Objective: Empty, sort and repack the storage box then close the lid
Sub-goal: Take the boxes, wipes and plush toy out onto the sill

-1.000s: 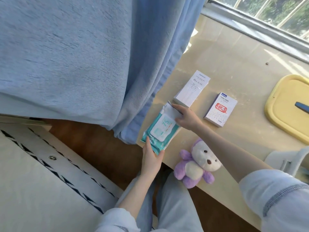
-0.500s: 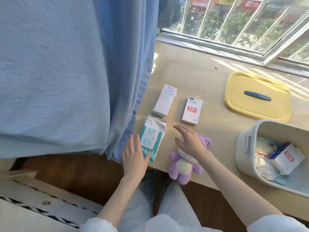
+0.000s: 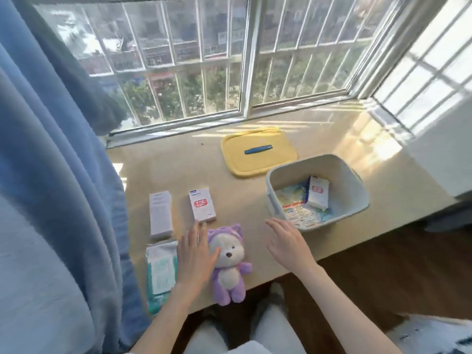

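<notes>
The white storage box point(image 3: 356, 198) stands on the sill at the right, holding a white packet with a red label point(image 3: 318, 192) and flat colourful packs point(image 3: 298, 213). Its yellow lid point(image 3: 258, 155) with a blue handle lies behind it. Laid out at the left are a white carton point(image 3: 160, 215), a red-labelled white box point(image 3: 202, 205), a teal wipes pack point(image 3: 161, 272) and a purple plush toy point(image 3: 228, 264). My left hand point(image 3: 195, 256) hovers open between the wipes and the plush. My right hand point(image 3: 288, 242) is open, empty, just in front of the box.
A blue curtain point(image 3: 58, 200) hangs along the left, brushing the wipes pack. The barred window point(image 3: 242, 60) runs behind the sill. The sill's front edge drops to a dark wooden floor point(image 3: 383, 272), with my knees below.
Both hands have let go of the wipes pack. My right hand has moved right toward the storage box; my left hand has shifted right beside the plush. The view has tilted up and right.
</notes>
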